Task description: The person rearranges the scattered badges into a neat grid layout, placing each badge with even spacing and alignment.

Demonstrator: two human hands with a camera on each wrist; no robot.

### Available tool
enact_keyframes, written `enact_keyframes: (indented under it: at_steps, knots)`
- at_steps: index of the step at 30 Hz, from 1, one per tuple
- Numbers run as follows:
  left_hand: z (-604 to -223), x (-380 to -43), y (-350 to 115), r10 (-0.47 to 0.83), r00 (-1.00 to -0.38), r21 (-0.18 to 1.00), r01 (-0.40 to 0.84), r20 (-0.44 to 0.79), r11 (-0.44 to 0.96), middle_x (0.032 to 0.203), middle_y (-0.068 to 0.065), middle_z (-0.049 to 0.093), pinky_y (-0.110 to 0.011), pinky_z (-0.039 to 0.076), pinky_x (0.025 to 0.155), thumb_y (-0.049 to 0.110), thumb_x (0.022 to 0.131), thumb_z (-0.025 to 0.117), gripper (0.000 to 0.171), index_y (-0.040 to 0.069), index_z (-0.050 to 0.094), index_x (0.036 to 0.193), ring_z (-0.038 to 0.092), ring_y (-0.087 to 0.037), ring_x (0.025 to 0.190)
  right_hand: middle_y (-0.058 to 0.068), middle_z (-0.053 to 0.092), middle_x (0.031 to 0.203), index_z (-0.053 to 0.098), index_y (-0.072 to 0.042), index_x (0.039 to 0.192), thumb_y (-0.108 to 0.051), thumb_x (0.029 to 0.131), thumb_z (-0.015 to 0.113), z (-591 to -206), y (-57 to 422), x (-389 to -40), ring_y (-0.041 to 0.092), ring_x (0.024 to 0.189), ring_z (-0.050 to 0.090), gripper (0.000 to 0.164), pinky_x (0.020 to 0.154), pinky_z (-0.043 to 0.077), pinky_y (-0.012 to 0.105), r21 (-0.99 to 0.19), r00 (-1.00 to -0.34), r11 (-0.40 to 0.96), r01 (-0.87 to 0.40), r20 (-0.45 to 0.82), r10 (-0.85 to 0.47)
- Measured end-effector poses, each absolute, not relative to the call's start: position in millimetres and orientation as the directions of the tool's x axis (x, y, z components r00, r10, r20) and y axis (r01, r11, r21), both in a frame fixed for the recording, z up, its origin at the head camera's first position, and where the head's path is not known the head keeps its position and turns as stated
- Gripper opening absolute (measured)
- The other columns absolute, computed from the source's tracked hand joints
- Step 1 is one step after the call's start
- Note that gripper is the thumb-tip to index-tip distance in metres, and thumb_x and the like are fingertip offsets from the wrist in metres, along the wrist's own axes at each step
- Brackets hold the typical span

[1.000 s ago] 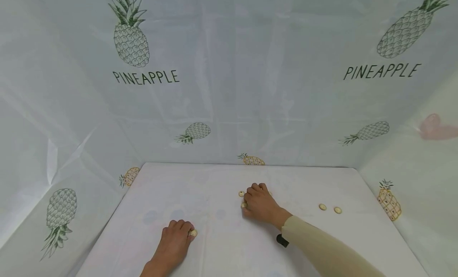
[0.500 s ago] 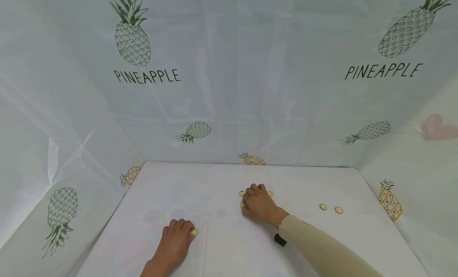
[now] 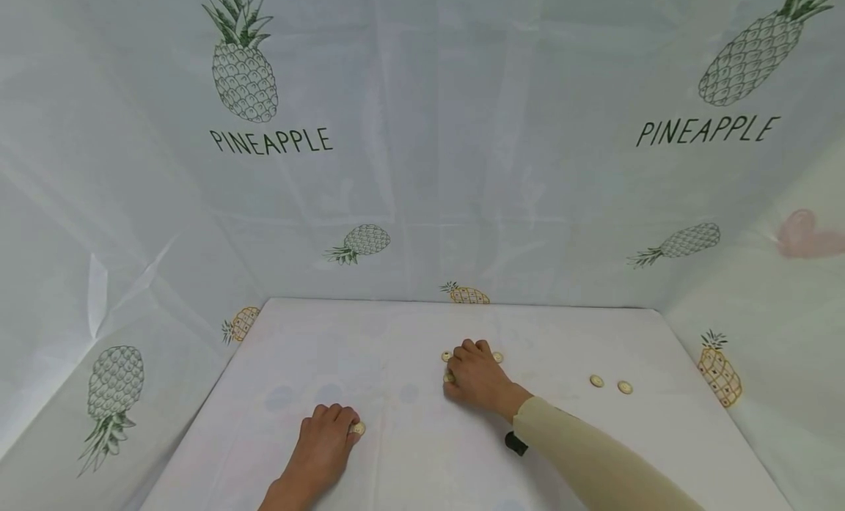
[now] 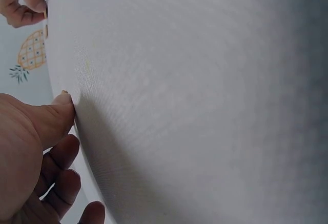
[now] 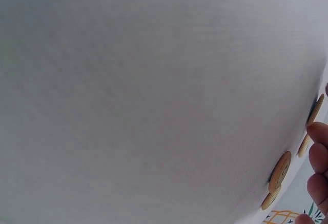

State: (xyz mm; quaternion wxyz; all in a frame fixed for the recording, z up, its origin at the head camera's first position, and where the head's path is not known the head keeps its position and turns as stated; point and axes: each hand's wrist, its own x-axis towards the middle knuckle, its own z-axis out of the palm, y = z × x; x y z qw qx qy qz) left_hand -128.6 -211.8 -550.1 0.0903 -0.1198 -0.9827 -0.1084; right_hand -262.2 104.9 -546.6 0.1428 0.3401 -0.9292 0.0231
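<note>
My left hand [image 3: 320, 445] rests low on the white-covered table, its thumb and forefinger pinching a small round wooden disc [image 3: 358, 428]. In the left wrist view only a sliver of that disc [image 4: 64, 92] shows past the thumb [image 4: 59, 111]. Farther back, my right hand [image 3: 480, 375] holds another wooden disc [image 3: 450, 377] by its edge, fingers curled over the table. Close to this hand lie a disc [image 3: 446, 356] on its left and a disc [image 3: 498, 357] behind it. The right wrist view shows dark marks on the face of one disc [image 5: 279, 171].
Two more wooden discs [image 3: 597, 380] lie apart on the right side of the table [image 3: 409, 452]. A small black object [image 3: 516, 443] shows under the right sleeve [image 3: 581, 452]. White sheeting [image 3: 429, 166] printed with pineapples stands behind and beside the table.
The disc behind the right hand shows more fully now than a second ago, as that hand has shifted very slightly left. The left hand keeps its pinch in place.
</note>
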Motion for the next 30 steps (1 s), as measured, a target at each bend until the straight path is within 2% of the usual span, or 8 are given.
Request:
enact_keyframes:
  at_steps: [16, 24, 30]
  knots:
    - [-549, -130, -211, 0.212, -0.956, 0.191, 0.251, 0.203, 0.949, 0.1, 0.006, 0.065, -0.04, 0.046, 0.074, 0.022, 0.088, 0.085, 0.022, 0.019, 0.068, 0.102, 0.055, -0.017, 0.092, -0.003, 0.06, 0.082, 0.069, -0.017, 0.081, -0.031, 0.091, 0.073, -542, 101, -260, 0.02, 0.085, 0.048, 0.018, 0.086, 0.04, 0.044, 0.053, -0.723, 0.767, -0.639, 0.3, -0.623]
    - [-550, -130, -210, 0.203, -0.961, 0.2, 0.239, 0.186, 0.95, 0.097, 0.009, 0.062, -0.038, 0.044, 0.073, 0.022, 0.089, 0.084, 0.021, 0.022, 0.067, 0.101, 0.053, -0.015, 0.09, -0.001, 0.064, 0.091, 0.073, -0.013, 0.09, -0.034, 0.097, 0.07, -538, 109, -260, 0.021, 0.088, 0.049, 0.022, 0.088, 0.041, 0.045, 0.094, -0.705, 0.761, -0.642, 0.317, -0.634]
    - [-551, -130, -210, 0.195, -0.966, 0.204, 0.228, 0.171, 0.952, 0.099, 0.008, 0.063, -0.038, 0.044, 0.073, 0.023, 0.09, 0.084, 0.02, 0.022, 0.067, 0.102, 0.053, -0.015, 0.09, -0.001, 0.068, 0.099, 0.074, -0.014, 0.095, -0.036, 0.099, 0.071, -524, 130, -258, 0.021, 0.098, 0.052, 0.023, 0.096, 0.043, 0.049, 0.105, -0.734, 0.784, -0.612, 0.294, -0.612]
